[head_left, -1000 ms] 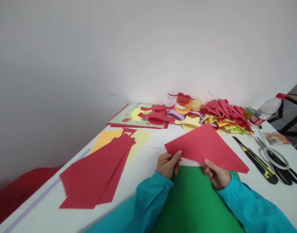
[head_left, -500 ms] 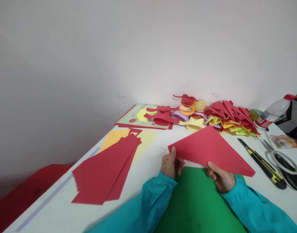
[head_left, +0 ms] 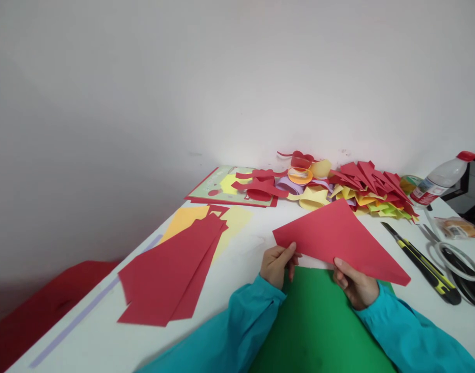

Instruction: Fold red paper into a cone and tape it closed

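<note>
A sheet of red paper (head_left: 338,235), roughly triangular in outline, is held up in front of me. My left hand (head_left: 278,261) pinches its lower left edge, thumb on the near face and fingers mostly behind. Further right, my right hand (head_left: 356,282) grips the lower edge the same way, with the thumb on top. Under both hands lies a green mat (head_left: 311,321) on the white table. Several red paper pieces (head_left: 171,274) lie stacked to the left, partly over yellow paper (head_left: 188,216).
A utility knife (head_left: 423,264), scissors (head_left: 470,287) and a tape roll (head_left: 458,261) lie at the right. A bottle (head_left: 441,178) stands tilted behind them. Folded red paper shapes (head_left: 361,176), paper crowns (head_left: 260,187) and a greenish booklet (head_left: 210,184) sit along the wall.
My left hand has slid a little to the right along the paper's lower edge. The right hand keeps its grip almost in place.
</note>
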The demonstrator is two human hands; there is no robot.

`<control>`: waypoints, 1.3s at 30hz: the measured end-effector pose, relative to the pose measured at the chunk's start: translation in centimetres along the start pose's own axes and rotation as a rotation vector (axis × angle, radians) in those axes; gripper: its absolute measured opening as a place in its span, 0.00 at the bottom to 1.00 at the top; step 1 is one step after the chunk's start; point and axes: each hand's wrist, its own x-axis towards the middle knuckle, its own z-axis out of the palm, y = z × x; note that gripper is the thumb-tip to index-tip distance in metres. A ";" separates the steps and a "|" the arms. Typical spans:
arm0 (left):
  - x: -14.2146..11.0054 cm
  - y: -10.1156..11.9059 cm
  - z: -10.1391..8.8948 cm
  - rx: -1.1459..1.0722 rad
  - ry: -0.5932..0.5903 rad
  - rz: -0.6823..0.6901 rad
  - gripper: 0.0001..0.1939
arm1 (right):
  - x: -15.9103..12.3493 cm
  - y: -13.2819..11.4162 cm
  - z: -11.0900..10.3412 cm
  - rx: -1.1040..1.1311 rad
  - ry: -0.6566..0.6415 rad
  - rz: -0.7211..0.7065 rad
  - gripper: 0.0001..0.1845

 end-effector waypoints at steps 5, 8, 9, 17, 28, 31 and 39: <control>0.0 -0.2 -0.1 -0.045 -0.014 0.004 0.24 | -0.4 -0.5 0.4 -0.035 -0.005 0.000 0.18; 0.2 -0.1 -0.3 -0.054 0.021 0.024 0.23 | -0.2 -0.3 0.2 -0.006 0.011 0.008 0.18; 0.2 0.0 -0.3 -0.059 0.043 0.038 0.23 | -0.1 -0.2 0.2 0.005 0.016 0.014 0.17; 0.3 0.4 -0.2 -0.170 0.079 0.069 0.22 | -0.4 -0.4 0.5 -0.021 0.025 -0.004 0.18; -0.3 0.1 0.1 0.043 0.018 0.121 0.20 | -0.7 -0.6 0.5 -0.112 0.048 0.060 0.21; -0.4 0.1 0.2 0.070 0.034 0.109 0.19 | -0.7 -0.3 0.4 -0.143 0.058 0.077 0.21; 0.0 -0.1 0.0 0.046 0.042 0.045 0.24 | 0.1 1.1 -0.4 -0.145 0.077 0.039 0.20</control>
